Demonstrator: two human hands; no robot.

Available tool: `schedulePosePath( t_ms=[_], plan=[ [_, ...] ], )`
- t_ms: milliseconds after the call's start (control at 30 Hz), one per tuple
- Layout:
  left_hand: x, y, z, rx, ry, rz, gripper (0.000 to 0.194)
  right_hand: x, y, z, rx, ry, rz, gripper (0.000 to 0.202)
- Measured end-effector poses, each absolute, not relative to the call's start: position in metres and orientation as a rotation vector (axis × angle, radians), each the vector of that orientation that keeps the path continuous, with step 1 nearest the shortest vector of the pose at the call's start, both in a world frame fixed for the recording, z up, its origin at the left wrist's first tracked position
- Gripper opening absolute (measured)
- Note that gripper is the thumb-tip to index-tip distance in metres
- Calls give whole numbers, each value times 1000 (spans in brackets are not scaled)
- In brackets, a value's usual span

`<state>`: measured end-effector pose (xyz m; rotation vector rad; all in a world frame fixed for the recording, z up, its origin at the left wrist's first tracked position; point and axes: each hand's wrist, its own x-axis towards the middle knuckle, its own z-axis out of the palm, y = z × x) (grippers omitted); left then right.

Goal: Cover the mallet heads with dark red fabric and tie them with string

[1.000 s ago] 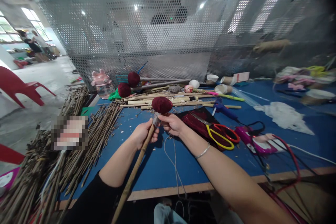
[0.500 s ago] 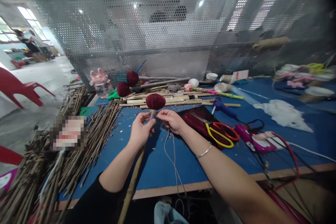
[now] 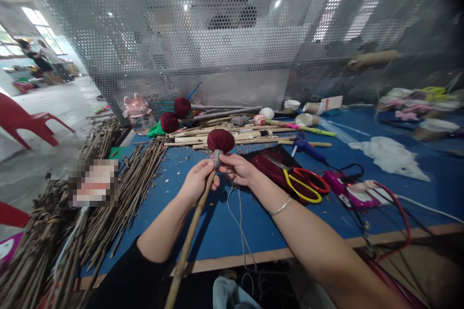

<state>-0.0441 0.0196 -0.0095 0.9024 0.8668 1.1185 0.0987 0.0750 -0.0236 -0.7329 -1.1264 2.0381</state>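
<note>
A long wooden stick (image 3: 192,234) slants up from the bottom edge to a dark red ball (image 3: 221,141) at its top. Grey cord (image 3: 217,158) is wound round the neck just under the ball. My left hand (image 3: 198,179) grips the stick below the winding, fingers closed. On the right side of the neck, my right hand (image 3: 237,168) pinches the cord winding between thumb and fingers. Loose grey string (image 3: 240,219) hangs below my right hand, over the table's front edge.
On the blue table (image 3: 268,229), scissors (image 3: 302,186) lie on dark red cloth, beside a blue glue gun (image 3: 308,148). Many thin sticks (image 3: 119,203) are heaped at the left. Two more red balls, sticks and a pink-lidded jar (image 3: 137,113) stand or lie behind. Cables run at the right.
The ball and stick top have shifted slightly right and tilted, showing more of the grey winding. My left hand has moved a little right and down along with the stick.
</note>
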Motion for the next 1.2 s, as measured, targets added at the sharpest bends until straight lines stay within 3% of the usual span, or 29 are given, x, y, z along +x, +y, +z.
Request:
schedulePosePath(
  t_ms=[100, 267, 367, 533, 900, 1200],
  plan=[
    [-44, 18, -10, 782, 901, 989, 26, 95, 75, -30, -802, -1064, 2024, 35],
    [-40, 19, -21, 1100, 1237, 1207, 45, 79, 72, -33, -933, -1087, 1939, 41],
    [-41, 21, -24, 1254, 1325, 1271, 38, 79, 70, -30, -906, -1192, 1919, 40],
    [-47, 26, -14, 1073, 1188, 1320, 32, 94, 72, -23, -922, -1335, 1847, 33],
    [-42, 26, -14, 1049, 1068, 1265, 34, 103, 65, -2, -420, -1013, 2069, 41],
    [-50, 27, -5, 862, 962, 1303, 32, 85, 60, -14, -802, -1114, 1868, 40]
  ],
)
